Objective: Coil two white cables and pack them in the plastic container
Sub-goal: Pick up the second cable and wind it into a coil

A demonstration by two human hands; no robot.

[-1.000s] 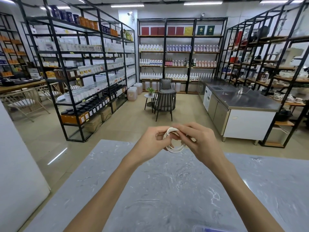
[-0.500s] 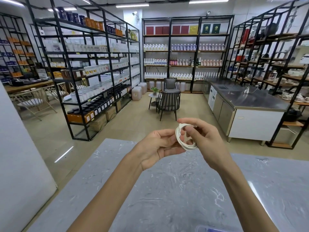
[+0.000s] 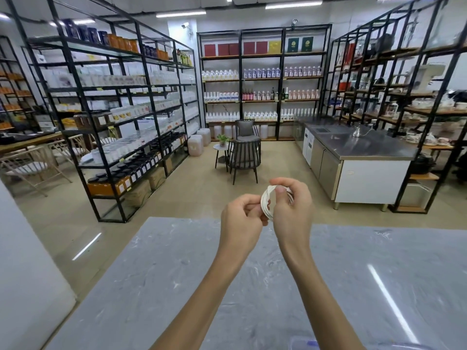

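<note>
A white cable (image 3: 265, 203) is wound into a small coil, held in the air above the far edge of the grey marble table (image 3: 156, 281). My right hand (image 3: 290, 210) pinches the coil with the thumb on its front. My left hand (image 3: 241, 218) is closed on the coil's lower left side. The rim of a clear plastic container (image 3: 303, 344) with a blue tint shows at the bottom edge, between my forearms. A second cable is not in view.
Black metal shelving (image 3: 126, 122) full of bottles and jars stands to the left, back and right. A steel-topped counter (image 3: 358, 152) is at the right. A grey chair (image 3: 245, 157) and small round table stand on the floor beyond.
The coil has turned from facing me to nearly edge-on and risen slightly. My right thumb has come onto its front, and my left hand has closed around its lower side.
</note>
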